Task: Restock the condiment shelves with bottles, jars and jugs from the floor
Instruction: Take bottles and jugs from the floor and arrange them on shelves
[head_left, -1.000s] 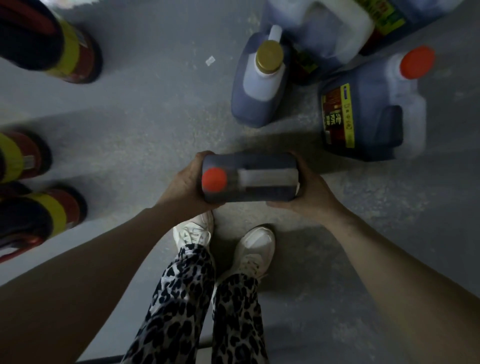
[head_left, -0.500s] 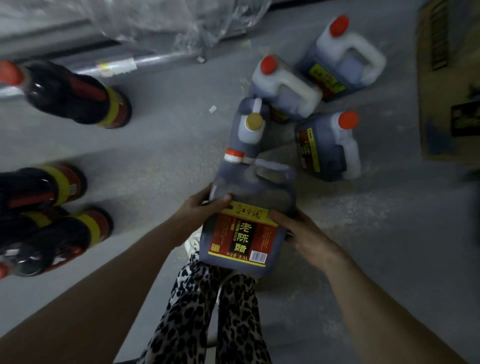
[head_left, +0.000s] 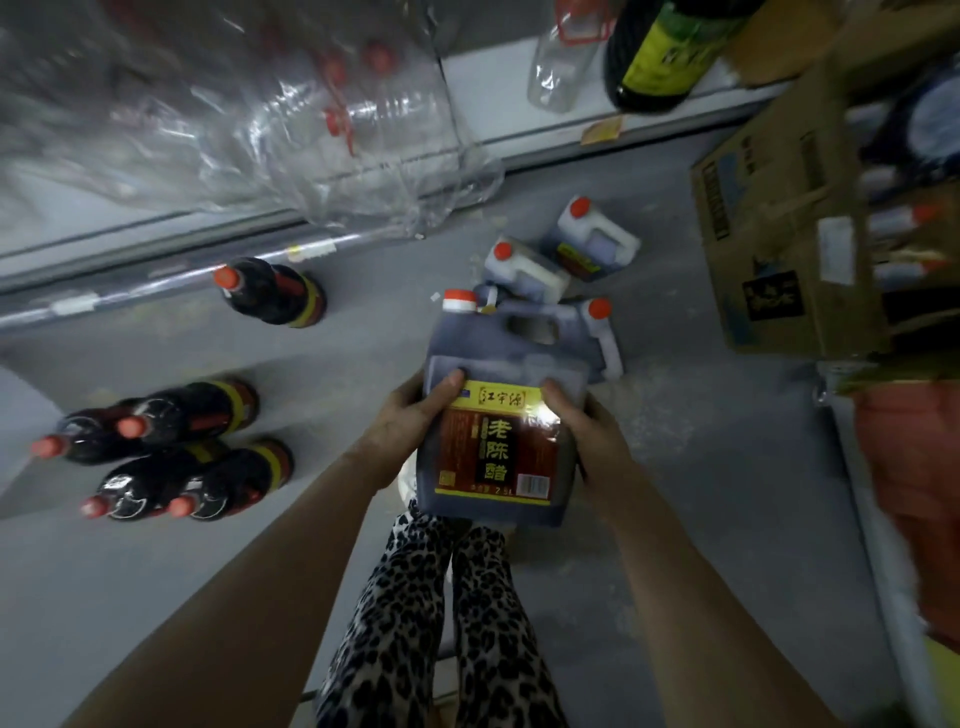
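Curled fingers of the left hand (head_left: 410, 423) and right hand (head_left: 589, 434) grip the sides of a dark vinegar jug (head_left: 501, 452), thumbs on its label, holding it above the floor (head_left: 701, 493). More jugs (head_left: 595, 244) stand just beyond it, toward the floor's far edge.

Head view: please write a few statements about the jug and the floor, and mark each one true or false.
1. The left hand and the right hand both hold the dark jug. True.
2. Its cap is green. False: it is orange-red.
3. Dark bottles with red caps stand on the floor at the left. True.
4. No other jugs are on the floor. False: several jugs stand beyond the held one.
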